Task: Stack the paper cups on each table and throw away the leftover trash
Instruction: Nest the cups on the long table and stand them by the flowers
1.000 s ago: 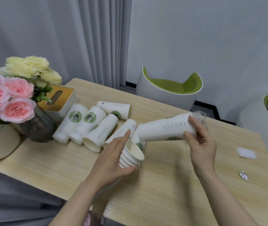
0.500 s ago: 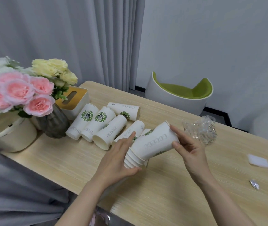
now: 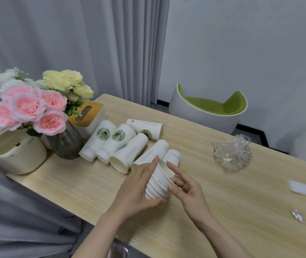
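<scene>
Both hands are on the stack (image 3: 157, 180) of nested paper cups, which lies tilted over the middle of the table (image 3: 241, 211), rims toward the camera. The left hand (image 3: 139, 189) wraps its fingers and thumb around the rim end of the stack, gripping it from the left. The right hand (image 3: 184, 187) sits just beside the stack on its right, fingers loosely spread, the fingertips touching the innermost cup's rim; it grips nothing.

Behind the stack, five loose cups (image 3: 129, 153) lie on their sides in a row, two showing green round logos, plus one more lying crosswise at the back. One short cup end (image 3: 172, 157) pokes out just past the stack.

To the right, well apart, a crumpled clear wrapper (image 3: 232, 155) rests on the table. Farther right lie a white pad (image 3: 301, 189) and a small foil scrap (image 3: 297, 215). On the left stand a vase of flowers (image 3: 36, 108), a tissue box (image 3: 90, 116) and a cream basket (image 3: 14, 155). A green chair (image 3: 208, 108) sits beyond the table.
</scene>
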